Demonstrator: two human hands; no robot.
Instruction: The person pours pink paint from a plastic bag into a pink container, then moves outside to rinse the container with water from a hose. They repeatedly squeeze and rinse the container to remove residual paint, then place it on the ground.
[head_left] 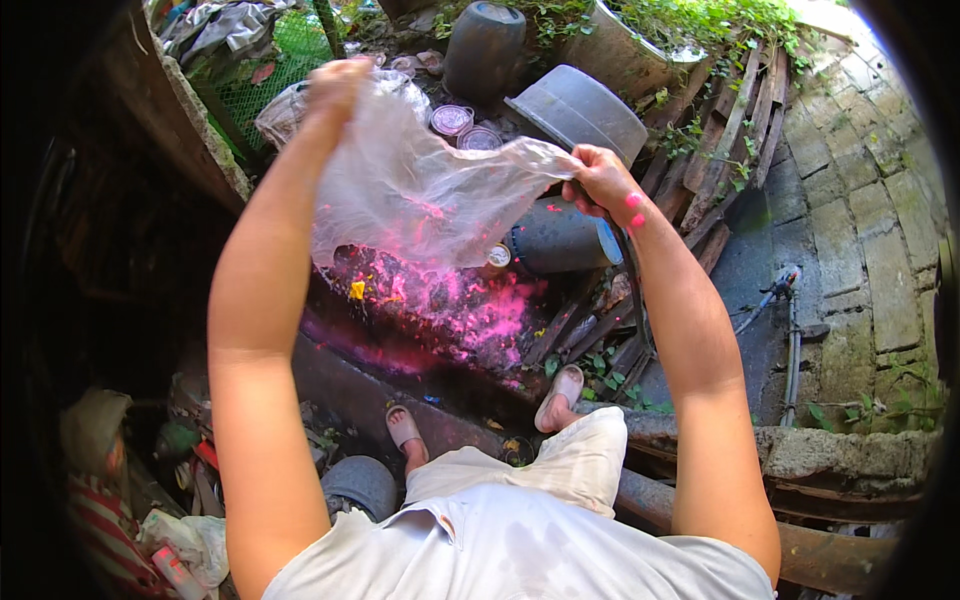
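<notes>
A thin, translucent plastic sheet or bag (405,190) hangs stretched between my raised hands, with pink specks on its lower part. My left hand (340,88) is closed on its upper left corner, a little blurred. On the other side, my right hand (600,180) pinches the right corner between thumb and fingers. Bright pink spots mark my right wrist. Below the plastic, pink powder or paint (470,310) is splattered over dark ground, with a small yellow piece (357,290) among it. A dark hose or cable (636,290) runs down below my right hand; whether I hold it is unclear.
A dark bucket (565,236) lies on its side beyond my feet. Farther back stand a grey tub (585,110), a dark drum (484,50) and two round lids or tins (452,120). Planks (735,125) and a pipe tap (785,285) are at right; clutter (180,540) lies at lower left.
</notes>
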